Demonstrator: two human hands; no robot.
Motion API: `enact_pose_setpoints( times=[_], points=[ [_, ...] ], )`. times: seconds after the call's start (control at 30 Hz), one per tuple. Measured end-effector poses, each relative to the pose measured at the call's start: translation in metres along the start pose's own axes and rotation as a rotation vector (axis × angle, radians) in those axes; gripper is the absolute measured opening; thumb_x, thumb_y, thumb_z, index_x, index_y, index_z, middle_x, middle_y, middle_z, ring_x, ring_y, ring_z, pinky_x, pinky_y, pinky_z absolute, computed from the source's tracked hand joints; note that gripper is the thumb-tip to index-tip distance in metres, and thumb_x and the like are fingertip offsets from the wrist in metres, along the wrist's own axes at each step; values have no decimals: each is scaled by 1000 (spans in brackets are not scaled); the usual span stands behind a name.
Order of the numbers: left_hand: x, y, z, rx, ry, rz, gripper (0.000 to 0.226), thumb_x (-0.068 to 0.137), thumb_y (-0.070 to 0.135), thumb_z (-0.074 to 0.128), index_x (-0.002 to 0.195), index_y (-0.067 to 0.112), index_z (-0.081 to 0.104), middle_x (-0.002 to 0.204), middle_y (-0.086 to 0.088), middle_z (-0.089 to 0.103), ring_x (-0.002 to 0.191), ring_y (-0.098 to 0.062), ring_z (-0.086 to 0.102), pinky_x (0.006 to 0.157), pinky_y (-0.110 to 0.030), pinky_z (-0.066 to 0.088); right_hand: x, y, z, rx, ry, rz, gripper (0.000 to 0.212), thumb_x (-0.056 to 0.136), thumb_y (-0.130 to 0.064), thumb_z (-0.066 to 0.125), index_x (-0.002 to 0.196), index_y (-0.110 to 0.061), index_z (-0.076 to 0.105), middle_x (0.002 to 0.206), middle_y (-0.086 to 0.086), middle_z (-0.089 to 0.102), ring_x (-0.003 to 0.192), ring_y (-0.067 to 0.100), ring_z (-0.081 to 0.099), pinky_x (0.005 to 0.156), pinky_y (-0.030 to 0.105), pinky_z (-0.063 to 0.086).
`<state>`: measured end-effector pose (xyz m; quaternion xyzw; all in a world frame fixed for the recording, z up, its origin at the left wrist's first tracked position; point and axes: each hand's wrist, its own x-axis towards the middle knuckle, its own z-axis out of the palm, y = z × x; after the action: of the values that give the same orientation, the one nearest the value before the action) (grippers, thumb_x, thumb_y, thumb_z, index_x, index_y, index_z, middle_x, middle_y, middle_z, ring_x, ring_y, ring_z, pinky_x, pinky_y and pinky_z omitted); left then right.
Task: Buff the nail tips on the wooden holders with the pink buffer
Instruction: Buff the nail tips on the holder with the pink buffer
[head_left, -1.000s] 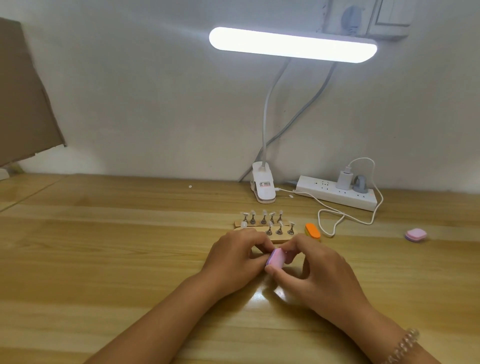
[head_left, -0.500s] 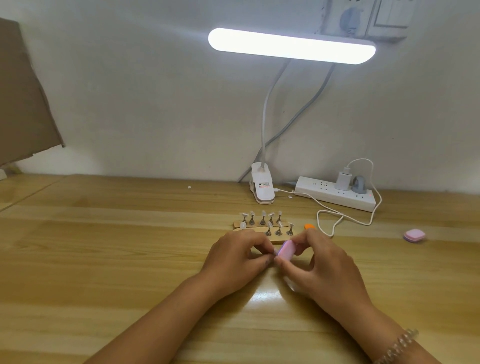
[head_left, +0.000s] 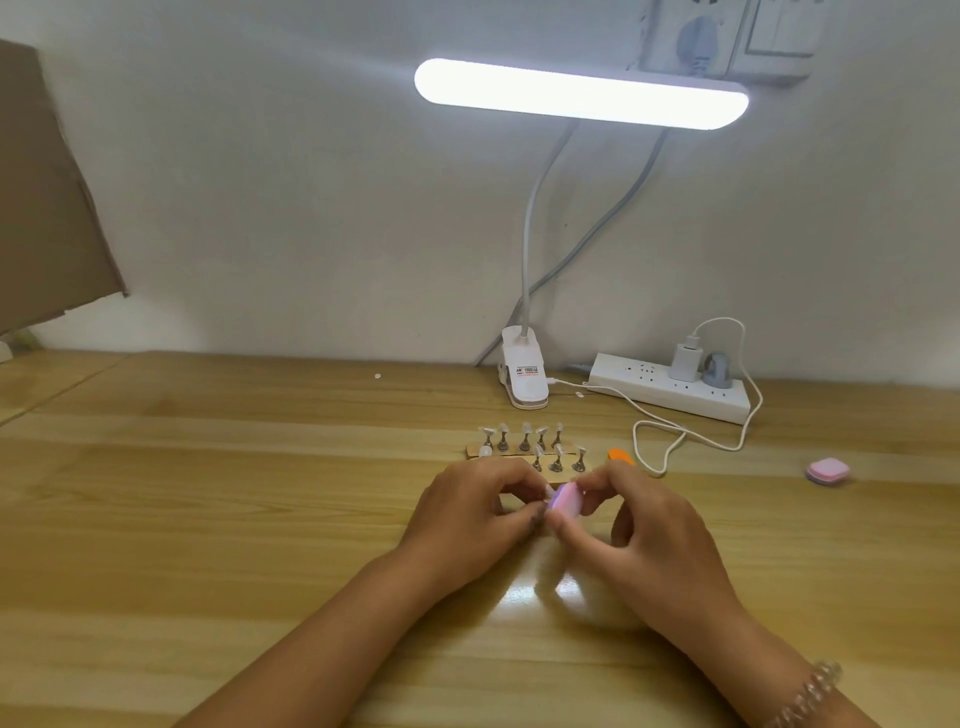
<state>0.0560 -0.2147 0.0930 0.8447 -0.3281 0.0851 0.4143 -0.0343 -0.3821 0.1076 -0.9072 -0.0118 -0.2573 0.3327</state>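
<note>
The left hand (head_left: 470, 512) was curled over the tabletop (head_left: 208, 519), its fingers drawn together at their tips around something small and pale; from where I stood I could not tell for certain what it pinched, though it looked like one nail tip on its stand. Pressed against those fingertips, just to the right, was the pink buffer (head_left: 563, 500), tilted on edge and clamped between the thumb and fingers of the right hand (head_left: 649, 540). The two hands met at the buffer, low over the wood, with a bright patch of lamp glare on the surface just beneath them. A beaded bracelet (head_left: 810, 693) sat on the right wrist.

Just beyond the left hand's knuckles lay the wooden holders (head_left: 498, 451), flat strips carrying two rows of small metal stands topped with pale nail tips (head_left: 525, 429); the nearer strip ran partly under the fingers. Just past the right hand's fingers an orange buffer (head_left: 621, 456) lay on the wood, beside a loop of white cable (head_left: 675, 441). Farther back, against the wall, stood a clip lamp (head_left: 524, 376) with its lit bar overhead, and to its right a white power strip (head_left: 675, 395). Well off to the right of the right hand lay a second small pink block (head_left: 828, 472), alone on the wood.
</note>
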Motion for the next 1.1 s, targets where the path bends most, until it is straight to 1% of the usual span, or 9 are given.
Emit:
enact_pose_setpoints(
  times=[0.13, 0.27, 0.33, 0.4, 0.47, 0.53, 0.73, 0.97, 1.1],
  points=[
    [3, 1, -3, -111, 256, -14, 16, 85, 23, 76, 89, 36, 68, 87, 25, 70, 59, -6, 61, 59, -23, 49, 5, 9, 0, -27, 123, 109, 28, 73, -58, 66, 86, -36, 55, 83, -21, 62, 69, 6, 56, 59, 29, 43],
    [9, -4, -12, -197, 421, -118, 21, 88, 19, 73, 78, 37, 66, 86, 24, 70, 76, -4, 66, 63, -29, 53, 6, 15, 1, -95, 83, 134, 27, 80, -52, 66, 94, -33, 54, 93, -19, 59, 83, 3, 55, 68, 28, 44],
    [12, -8, -14, -234, 409, -186, 20, 87, 17, 74, 78, 35, 68, 92, 22, 70, 91, -6, 65, 74, -33, 54, 7, 16, 1, -116, 40, 153, 29, 84, -46, 68, 101, -27, 55, 99, -15, 60, 95, 12, 57, 80, 35, 47],
    [14, -10, -14, -275, 338, -237, 12, 87, 20, 74, 82, 30, 70, 101, 17, 70, 103, -8, 62, 83, -27, 49, 7, 15, 2, -114, 2, 160, 28, 86, -43, 68, 103, -25, 55, 100, -14, 60, 100, 14, 58, 88, 38, 46],
    [16, -11, -12, -297, 259, -258, 7, 88, 23, 74, 85, 28, 71, 108, 15, 71, 108, -5, 61, 80, -17, 42, 8, 15, 2, -122, -29, 142, 26, 87, -43, 66, 103, -27, 54, 97, -17, 60, 99, 12, 58, 89, 37, 45],
    [17, -11, -11, -308, 227, -265, 6, 88, 22, 74, 86, 27, 72, 108, 14, 71, 105, -3, 61, 75, -15, 40, 8, 14, 3, -137, -57, 125, 25, 88, -44, 65, 102, -27, 54, 96, -17, 60, 98, 10, 57, 87, 34, 43],
    [17, -10, -9, -320, 203, -277, 16, 84, 17, 78, 79, 32, 73, 96, 10, 74, 97, -12, 69, 91, -35, 53, 7, 9, 3, -140, -73, 117, 25, 86, -44, 67, 101, -27, 56, 96, -14, 62, 97, 11, 57, 90, 35, 41],
    [16, -14, -8, -163, 185, -271, 19, 82, 23, 79, 71, 36, 70, 62, 21, 54, 70, -1, 56, 65, -20, 39, 6, 6, 0, -158, -87, 116, 30, 83, -48, 69, 103, -29, 57, 97, -17, 62, 98, 9, 57, 91, 35, 43],
    [15, -16, -9, -136, 165, -277, 14, 80, 26, 80, 73, 35, 71, 61, 19, 53, 73, -4, 59, 64, -22, 39, 6, 6, 0, -172, -97, 110, 31, 83, -50, 68, 104, -30, 56, 98, -19, 60, 98, 8, 56, 91, 36, 43]
  ],
)
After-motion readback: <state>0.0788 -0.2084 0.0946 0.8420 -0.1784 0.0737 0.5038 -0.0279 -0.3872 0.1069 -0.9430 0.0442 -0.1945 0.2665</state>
